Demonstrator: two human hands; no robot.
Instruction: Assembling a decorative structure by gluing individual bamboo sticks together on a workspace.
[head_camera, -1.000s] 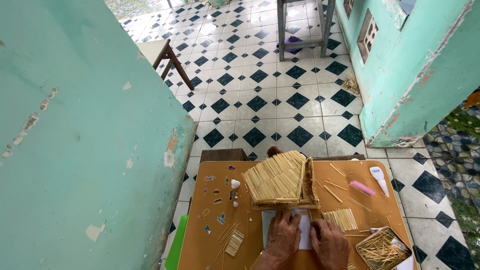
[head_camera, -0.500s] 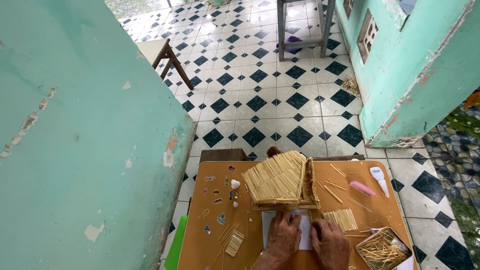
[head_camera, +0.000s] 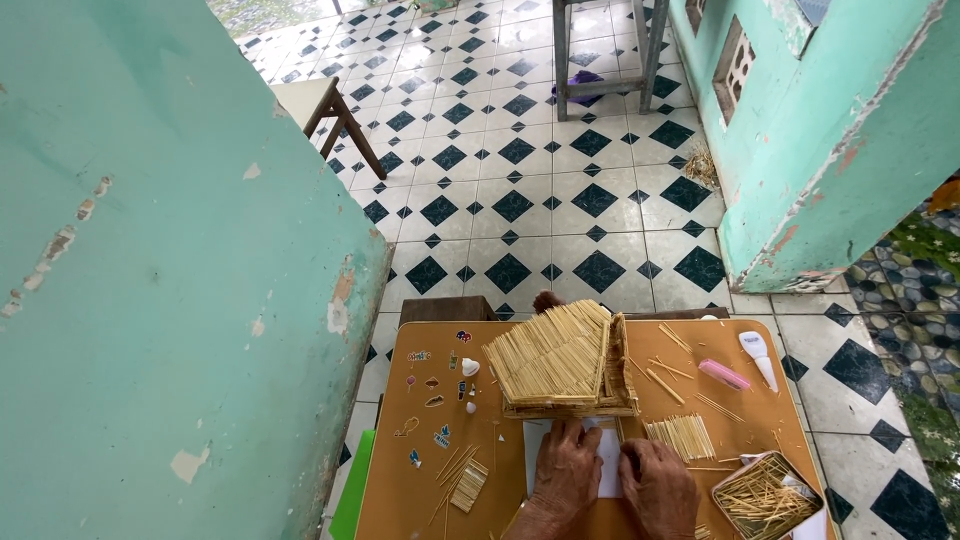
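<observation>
Left hand: the left hand is laid palm down on a white sheet, fingers spread flat and pointing up toward the stick model; nothing is gripped.
Right hand: the right hand is set just beside the left, at the sheet's right edge, fingers curled loosely downward; whether anything is pinched under them cannot be told.
Stick model: a house-shaped model built of thin pale sticks is placed on the table just above both hands, its sloped roof facing the camera.
White sheet: partly covered by the hands, lying between them and the model's base.
Table: an orange-brown table with small stickers on its left part.
Loose sticks: a small bundle is seen left of the hands; a fanned row lies right of them.
Tin: a square tin filled with sticks is found at the lower right.
Glue bottle: a white bottle rests near the right edge, beside a pink oblong object.
Surroundings: a teal wall at left; a floor of white tiles with dark diamonds beyond.
</observation>
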